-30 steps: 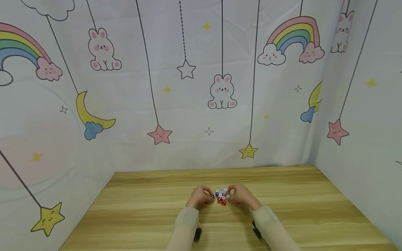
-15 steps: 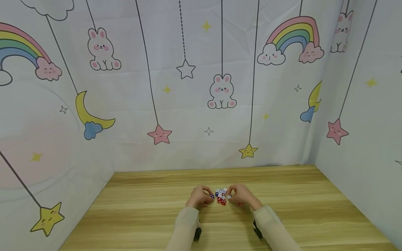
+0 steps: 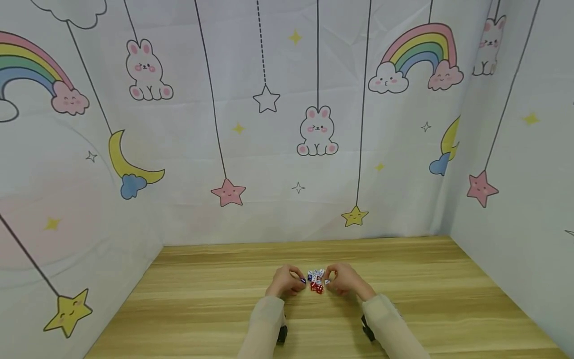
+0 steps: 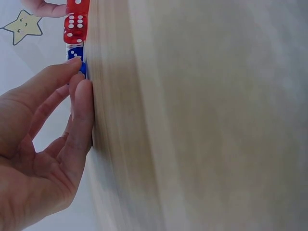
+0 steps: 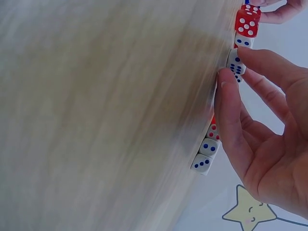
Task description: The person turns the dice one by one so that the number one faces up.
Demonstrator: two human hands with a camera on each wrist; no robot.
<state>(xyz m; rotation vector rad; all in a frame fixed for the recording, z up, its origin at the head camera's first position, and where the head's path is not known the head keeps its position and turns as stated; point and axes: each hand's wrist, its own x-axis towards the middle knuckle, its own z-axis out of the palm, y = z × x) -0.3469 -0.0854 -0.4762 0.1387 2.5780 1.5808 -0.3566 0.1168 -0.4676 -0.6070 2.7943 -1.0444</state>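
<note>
On the wooden table, the left hand pinches a blue die between thumb and fingertips, at the left side of a small cluster of dice. Opposite it, the right hand holds a white die with blue pips between thumb and finger. Between the hands lie red dice at the near side, a dark blue die at the left and several white dice behind. Fingers partly cover both held dice. Past the right hand, the right wrist view shows white dice in a row.
The wooden tabletop extends around the hands to fabric walls at the back and both sides. Those walls carry printed stars, rabbits and rainbows. A black wrist device sits under the left sleeve, another under the right.
The right hand has shifted slightly to the right, away from the cluster, with the white die in its fingers. The left hand and the dice between stay in place.
</note>
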